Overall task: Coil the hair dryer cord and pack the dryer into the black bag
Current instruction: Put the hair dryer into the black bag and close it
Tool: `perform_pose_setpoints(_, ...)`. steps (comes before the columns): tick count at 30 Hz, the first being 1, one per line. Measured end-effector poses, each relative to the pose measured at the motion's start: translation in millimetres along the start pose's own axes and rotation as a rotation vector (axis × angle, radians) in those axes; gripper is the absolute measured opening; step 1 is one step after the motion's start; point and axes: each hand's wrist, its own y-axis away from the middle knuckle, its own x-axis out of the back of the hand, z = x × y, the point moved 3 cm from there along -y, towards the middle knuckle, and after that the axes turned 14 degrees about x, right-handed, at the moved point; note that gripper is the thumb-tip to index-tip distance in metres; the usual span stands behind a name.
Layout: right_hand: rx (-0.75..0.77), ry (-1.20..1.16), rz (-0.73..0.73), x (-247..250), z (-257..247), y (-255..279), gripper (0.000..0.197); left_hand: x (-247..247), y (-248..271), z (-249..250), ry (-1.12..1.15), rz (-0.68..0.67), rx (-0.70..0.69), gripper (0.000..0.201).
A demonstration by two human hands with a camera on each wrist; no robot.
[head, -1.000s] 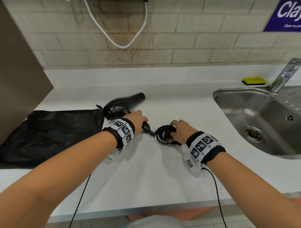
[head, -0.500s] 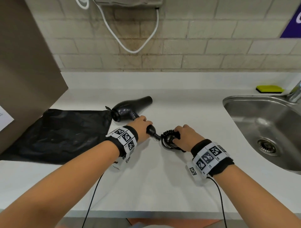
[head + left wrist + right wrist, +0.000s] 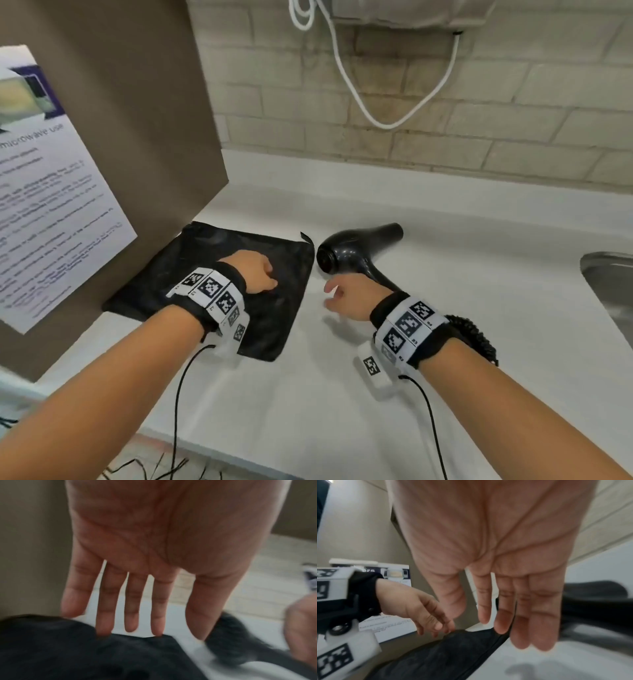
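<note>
— Two bare hands over the white countertop (image 3: 342, 394), and we see neither one holding anything.

— We agree. Our left hand (image 3: 255, 275) is down over the flat black mesh bag (image 3: 274, 329), fingers (image 3: 107, 609) straight and spread, tips at the fabric.

— Our right hand (image 3: 349, 296) hangs just beside the bag's right edge, fingers (image 3: 537, 622) loose and extended.

— The glossy black hair dryer (image 3: 356, 253) lies on the counter beside the bag, nozzle pointing right, handle running toward our right wrist.

— We spot the black spiral cord (image 3: 476, 335) bunched behind that wrist.
</note>
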Motion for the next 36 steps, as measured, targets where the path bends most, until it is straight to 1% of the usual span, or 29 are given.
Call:
perform_pose_setpoints(3, 0.046, 0.098, -0.079, -13, -21, -44, 0.040, 1, -39, -66, 0.011, -0.015, 0.202, 0.056)
perform_pose_setpoints(5, 0.062, 0.130, -0.083, -17, -33, -73, 0.044, 1, -60, -101, 0.041, 0.005, 0.311, 0.063)
perform_pose_setpoints(8, 0.039, 0.182, -0.074, -21, -42, -113, 0.050, -4, -83, -138, 0.125, 0.002, 0.421, 0.071)
perform_pose_setpoints(10, -0.020, 0.227, -0.079, -26, -42, -133, 0.052, -9, -96, -151, 0.216, -0.008, 0.440, 0.074)
perform_pose_setpoints(13, -0.182, 0.232, -0.035, -34, -36, -149, 0.060, -16, -111, -161, 0.298, -0.003, 0.443, 0.079)
perform_pose_setpoints(14, -0.213, 0.235, -0.013, -36, -34, -152, 0.066, -15, -111, -162, 0.317, -0.006, 0.441, 0.077)
perform_pose_setpoints(16, -0.236, 0.255, 0.018, -39, -32, -155, 0.075, -17, -116, -162, 0.337, -0.020, 0.413, 0.060)
perform_pose_setpoints(17, -0.242, 0.246, 0.025, -39, -31, -155, 0.075, -15, -116, -160, 0.352, -0.024, 0.394, 0.052)
perform_pose_setpoints(18, -0.247, 0.219, 0.025, -39, -30, -156, 0.068, -14, -118, -159, 0.389, 0.001, 0.368, 0.045)
perform_pose_setpoints(19, -0.245, 0.194, 0.016, -39, -29, -155, 0.056, -14, -120, -158, 0.442, 0.032, 0.354, 0.041)
perform_pose_setpoints(21, -0.226, 0.181, -0.011, -36, -31, -150, 0.036, -13, -122, -155, 0.616, 0.066, 0.318, 0.034)
perform_pose_setpoints(23, -0.173, 0.199, -0.005, -32, -36, -144, 0.030, -12, -118, -151, 0.813, 0.058, 0.295, 0.026)
perform_pose_setpoints(24, -0.137, 0.211, 0.018, -30, -40, -141, 0.029, -12, -116, -151, 0.843, 0.058, 0.308, 0.025)
perform_pose_setpoints(25, -0.093, 0.223, 0.054, -27, -44, -137, 0.026, -10, -113, -150, 0.784, 0.064, 0.342, 0.029)
perform_pose_setpoints(27, 0.006, 0.185, 0.133, -23, -55, -129, 0.014, -5, -103, -148, 0.522, 0.089, 0.417, 0.047)
perform_pose_setpoints(28, 0.052, 0.159, 0.163, -21, -60, -125, 0.022, -1, -96, -145, 0.435, 0.121, 0.417, 0.056)
perform_pose_setpoints(29, 0.092, 0.137, 0.174, -20, -64, -121, 0.030, 4, -88, -139, 0.402, 0.174, 0.365, 0.063)
perform_pose_setpoints(30, 0.147, 0.126, 0.189, -19, -68, -118, 0.033, 10, -82, -131, 0.412, 0.257, 0.244, 0.067)
perform_pose_setpoints(31, 0.209, 0.128, 0.203, -17, -73, -114, 0.031, 15, -74, -121, 0.424, 0.331, 0.066, 0.070)
perform_pose_setpoints(32, 0.264, 0.144, 0.220, -17, -77, -111, 0.029, 18, -67, -110, 0.419, 0.371, -0.127, 0.071)
perform_pose_setpoints(33, 0.300, 0.163, 0.242, -15, -80, -107, 0.026, 19, -60, -100, 0.392, 0.379, -0.287, 0.069)
perform_pose_setpoints(34, 0.318, 0.173, 0.270, -14, -81, -103, 0.024, 19, -55, -92, 0.356, 0.369, -0.391, 0.065)
perform_pose_setpoints(36, 0.330, 0.142, 0.340, -7, -81, -94, 0.028, 20, -51, -80, 0.327, 0.339, -0.471, 0.048)
